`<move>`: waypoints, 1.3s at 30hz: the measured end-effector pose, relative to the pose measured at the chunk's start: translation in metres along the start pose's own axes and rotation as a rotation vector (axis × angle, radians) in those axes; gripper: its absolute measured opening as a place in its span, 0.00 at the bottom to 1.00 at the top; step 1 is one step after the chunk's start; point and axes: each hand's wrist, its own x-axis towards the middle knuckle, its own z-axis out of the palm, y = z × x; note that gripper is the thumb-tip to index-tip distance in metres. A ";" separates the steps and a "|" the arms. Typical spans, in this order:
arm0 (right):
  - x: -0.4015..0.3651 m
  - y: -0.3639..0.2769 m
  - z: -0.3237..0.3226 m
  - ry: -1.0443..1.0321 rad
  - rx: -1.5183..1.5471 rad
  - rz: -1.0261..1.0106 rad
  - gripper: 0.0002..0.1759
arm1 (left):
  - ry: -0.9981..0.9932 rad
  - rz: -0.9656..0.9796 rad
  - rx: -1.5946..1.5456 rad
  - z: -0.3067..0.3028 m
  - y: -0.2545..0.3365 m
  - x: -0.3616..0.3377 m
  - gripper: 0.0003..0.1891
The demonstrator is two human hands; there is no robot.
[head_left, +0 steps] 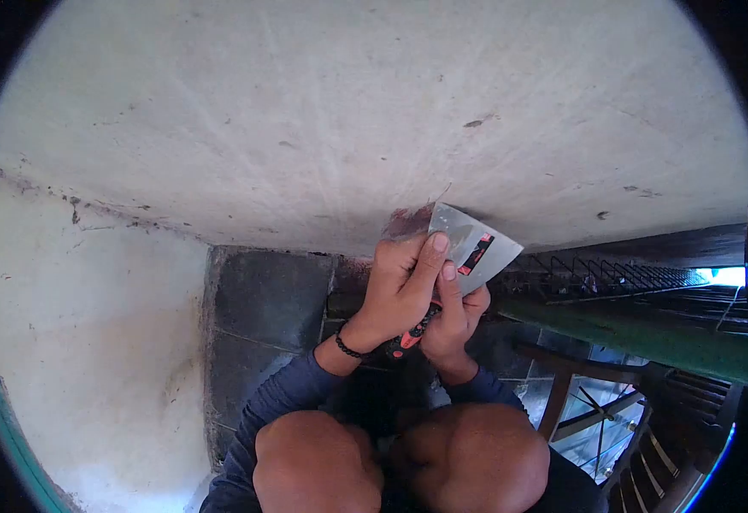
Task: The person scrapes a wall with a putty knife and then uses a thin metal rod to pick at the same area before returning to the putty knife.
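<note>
A putty knife with a wide metal blade (500,244) and a red and black handle (411,337) is held against the lower wall (348,162). My left hand (401,286), with a dark beaded bracelet at the wrist, is closed on the blade's left side, thumb pressed on the metal. Close beside it, my right hand (453,321) grips the knife where blade and handle meet. One upper corner of the blade is beside a reddish-brown bare patch (408,224) on the wall. The fingers behind the blade are hidden.
Dark floor tiles (267,295) lie below. A second pale wall (92,325) stands at the left, with a green edge (15,436). On the right are a green rail (630,333), a row of wire loops (605,278) and dark wooden furniture (647,427). My knees (477,457) are bent in front.
</note>
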 end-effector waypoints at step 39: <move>-0.001 -0.013 0.010 0.004 -0.002 -0.010 0.09 | -0.045 -0.027 0.012 -0.004 0.006 0.003 0.20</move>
